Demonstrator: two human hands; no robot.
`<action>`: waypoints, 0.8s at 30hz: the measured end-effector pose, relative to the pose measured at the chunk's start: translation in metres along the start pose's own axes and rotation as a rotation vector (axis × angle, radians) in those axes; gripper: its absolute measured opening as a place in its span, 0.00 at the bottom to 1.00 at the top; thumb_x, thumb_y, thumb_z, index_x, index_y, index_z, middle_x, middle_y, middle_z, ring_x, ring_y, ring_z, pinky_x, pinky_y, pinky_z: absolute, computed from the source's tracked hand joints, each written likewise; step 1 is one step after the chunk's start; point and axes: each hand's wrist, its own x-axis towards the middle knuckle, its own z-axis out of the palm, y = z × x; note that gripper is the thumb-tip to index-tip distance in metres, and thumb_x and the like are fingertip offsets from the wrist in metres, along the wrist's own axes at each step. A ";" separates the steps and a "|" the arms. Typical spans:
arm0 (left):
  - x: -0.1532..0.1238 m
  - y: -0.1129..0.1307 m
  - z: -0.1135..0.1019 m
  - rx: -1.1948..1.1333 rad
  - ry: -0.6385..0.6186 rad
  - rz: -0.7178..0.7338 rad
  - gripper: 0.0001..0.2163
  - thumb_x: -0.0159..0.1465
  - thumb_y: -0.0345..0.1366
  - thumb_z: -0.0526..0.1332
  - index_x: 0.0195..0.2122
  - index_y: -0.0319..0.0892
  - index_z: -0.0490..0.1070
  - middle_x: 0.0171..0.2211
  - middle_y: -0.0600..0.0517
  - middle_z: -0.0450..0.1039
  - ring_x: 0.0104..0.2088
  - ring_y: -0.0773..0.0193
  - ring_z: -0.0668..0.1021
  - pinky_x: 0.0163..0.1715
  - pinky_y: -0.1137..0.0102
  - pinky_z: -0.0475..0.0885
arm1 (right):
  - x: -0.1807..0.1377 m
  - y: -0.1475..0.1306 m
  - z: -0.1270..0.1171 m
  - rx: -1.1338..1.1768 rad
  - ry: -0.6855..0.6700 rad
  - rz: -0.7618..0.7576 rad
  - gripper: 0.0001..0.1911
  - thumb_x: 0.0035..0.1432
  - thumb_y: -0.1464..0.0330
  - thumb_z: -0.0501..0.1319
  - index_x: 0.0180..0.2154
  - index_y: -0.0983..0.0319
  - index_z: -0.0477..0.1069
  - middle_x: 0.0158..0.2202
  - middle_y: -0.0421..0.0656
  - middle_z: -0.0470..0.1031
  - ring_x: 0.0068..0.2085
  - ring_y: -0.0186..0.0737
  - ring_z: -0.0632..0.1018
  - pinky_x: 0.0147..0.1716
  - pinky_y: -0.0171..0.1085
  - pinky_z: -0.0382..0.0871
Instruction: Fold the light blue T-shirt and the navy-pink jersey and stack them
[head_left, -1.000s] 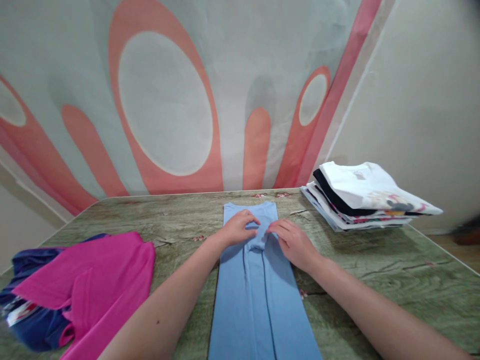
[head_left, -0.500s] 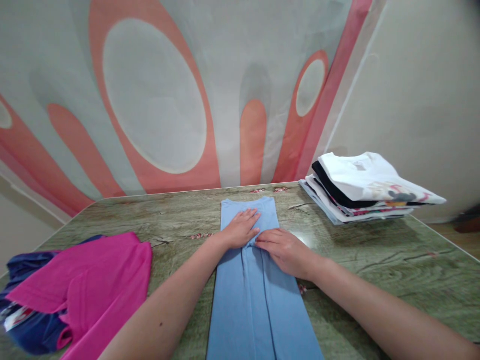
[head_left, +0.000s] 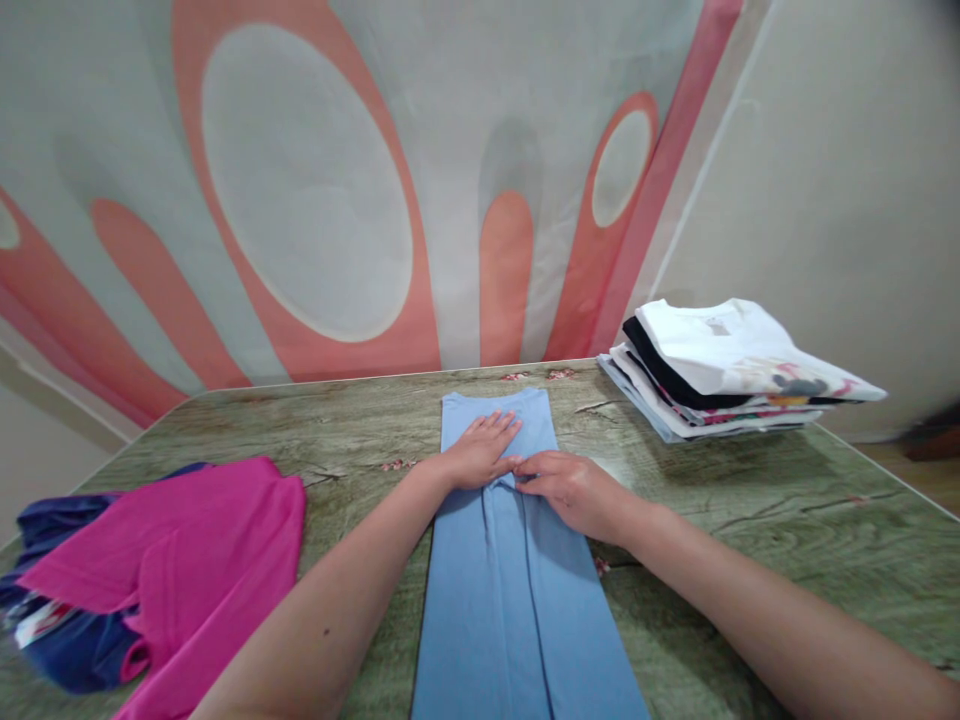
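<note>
A light blue shirt (head_left: 480, 590) lies in a long narrow strip down the table, its sides folded in to the middle and its neckline at the far end. My left hand (head_left: 481, 452) rests flat on its upper part, fingers stretched out. Close beside it, my right hand (head_left: 570, 488) has its fingers curled and pinched on the cloth near the middle fold. The two hands almost touch. A small crease shows in the fabric just below them.
At the left lies a heap with a bright pink garment (head_left: 217, 545) over a dark blue one (head_left: 75, 650). A stack of folded shirts, a white shirt (head_left: 720, 345) on top, stands at the far right of the wood-patterned table (head_left: 337, 420). A printed backdrop rises behind.
My right hand's fingers have curled more tightly at the middle fold, from a flatter pose. My left hand stays pressed on the shirt. The view has shifted slightly.
</note>
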 end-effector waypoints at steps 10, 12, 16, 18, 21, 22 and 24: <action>-0.002 -0.003 -0.003 -0.037 -0.003 0.050 0.37 0.64 0.58 0.50 0.68 0.42 0.43 0.69 0.40 0.36 0.68 0.49 0.42 0.64 0.53 0.41 | -0.003 0.004 -0.002 -0.023 0.048 -0.004 0.15 0.62 0.76 0.54 0.39 0.57 0.77 0.40 0.44 0.77 0.43 0.38 0.76 0.44 0.39 0.70; -0.002 -0.003 -0.004 -0.041 -0.005 0.057 0.38 0.64 0.58 0.51 0.68 0.43 0.43 0.69 0.41 0.35 0.68 0.49 0.42 0.64 0.53 0.41 | -0.002 0.002 -0.003 -0.031 0.072 -0.017 0.14 0.63 0.76 0.54 0.39 0.57 0.77 0.40 0.44 0.77 0.42 0.38 0.76 0.44 0.39 0.70; -0.003 -0.002 -0.004 -0.029 -0.011 0.060 0.39 0.63 0.59 0.52 0.68 0.43 0.42 0.69 0.41 0.34 0.68 0.48 0.41 0.64 0.53 0.40 | -0.001 0.000 -0.004 -0.064 0.101 -0.026 0.13 0.63 0.74 0.55 0.41 0.58 0.77 0.39 0.45 0.77 0.41 0.40 0.75 0.43 0.40 0.70; -0.003 -0.001 -0.003 -0.015 -0.011 0.051 0.41 0.62 0.61 0.51 0.69 0.41 0.42 0.69 0.40 0.34 0.68 0.48 0.41 0.64 0.53 0.40 | -0.002 0.001 -0.002 -0.063 0.072 -0.017 0.13 0.63 0.74 0.55 0.40 0.58 0.77 0.38 0.44 0.76 0.41 0.39 0.75 0.42 0.39 0.70; -0.002 0.000 0.000 0.021 0.028 0.036 0.40 0.62 0.62 0.49 0.69 0.42 0.42 0.69 0.41 0.35 0.68 0.48 0.42 0.64 0.54 0.39 | -0.003 0.004 0.001 -0.043 0.058 0.004 0.14 0.63 0.76 0.54 0.39 0.58 0.77 0.37 0.44 0.76 0.40 0.38 0.75 0.41 0.37 0.70; -0.002 0.000 0.001 0.034 0.048 0.033 0.40 0.63 0.61 0.49 0.68 0.43 0.42 0.69 0.42 0.36 0.68 0.49 0.42 0.64 0.54 0.39 | -0.003 0.006 0.002 -0.043 0.068 0.010 0.14 0.63 0.76 0.54 0.40 0.58 0.77 0.37 0.44 0.76 0.40 0.38 0.75 0.41 0.37 0.70; 0.000 -0.003 0.003 0.056 0.086 0.027 0.38 0.63 0.60 0.49 0.68 0.45 0.43 0.69 0.44 0.38 0.68 0.51 0.44 0.64 0.56 0.39 | -0.004 0.008 0.003 -0.062 0.092 0.018 0.15 0.62 0.77 0.53 0.41 0.58 0.76 0.38 0.44 0.76 0.42 0.38 0.75 0.42 0.38 0.70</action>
